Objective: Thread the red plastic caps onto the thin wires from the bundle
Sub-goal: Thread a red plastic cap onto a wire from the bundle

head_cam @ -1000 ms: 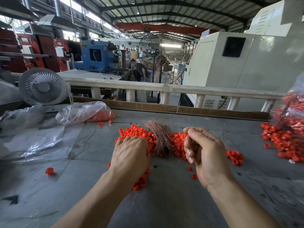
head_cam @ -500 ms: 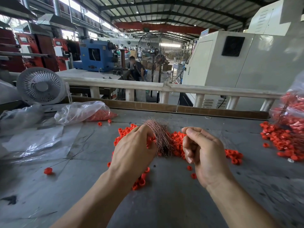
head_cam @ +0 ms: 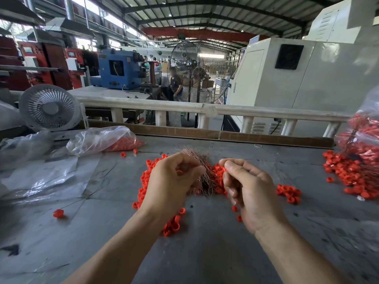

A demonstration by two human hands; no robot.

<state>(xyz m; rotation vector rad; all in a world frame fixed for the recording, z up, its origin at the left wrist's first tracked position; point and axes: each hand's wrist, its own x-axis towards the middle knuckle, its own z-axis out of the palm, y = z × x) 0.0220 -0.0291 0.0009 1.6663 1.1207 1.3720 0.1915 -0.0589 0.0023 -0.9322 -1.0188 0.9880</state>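
1. A red plastic cap is pinched in the left hand, raised just above the bench, apparently to meet a wire end.
2. The right hand is curled, thumb against forefinger; a thin wire is judged to be pinched there, but it is too fine to be made out.
3. The wire bundle lies between both hands, within easy reach, on the loose pile of caps.
4. Further caps are spread to the right beside a plastic bag; another bag lies left, near a small fan.
5. No legible writing is seen.
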